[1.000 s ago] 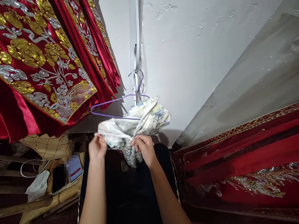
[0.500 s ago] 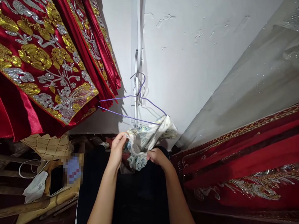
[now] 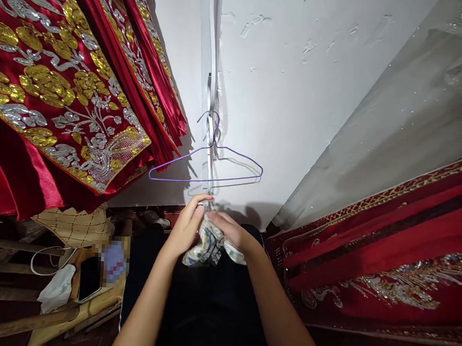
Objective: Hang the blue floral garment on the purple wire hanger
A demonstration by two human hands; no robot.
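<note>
A patterned white cloth (image 3: pixel 207 244) hangs bunched between my two hands, low in the middle of the view. My left hand (image 3: pixel 187 225) has its thumb and fingers at the cloth's upper left edge. On the upper right side of the cloth, my right hand (image 3: pixel 230 228) has its fingers pressed onto it, the tips partly hidden. Just above both hands, a purple wire hanger (image 3: pixel 234 179) hangs by its hook from a white strap (image 3: pixel 212 97), with nothing on it.
Red embroidered garments (image 3: pixel 102 109) hang at the upper left. Red fabric (image 3: pixel 405 244) and a sheer glittery covering (image 3: pixel 372 134) are on the right. At the lower left, a wooden chair (image 3: pixel 92 310) holds a phone (image 3: pixel 89 279) and a crumpled white tissue (image 3: pixel 57 289).
The cloth has come off the hanger's right end and is now bunched lower down. My hands have moved closer together. The hanger now faces the camera flatter.
</note>
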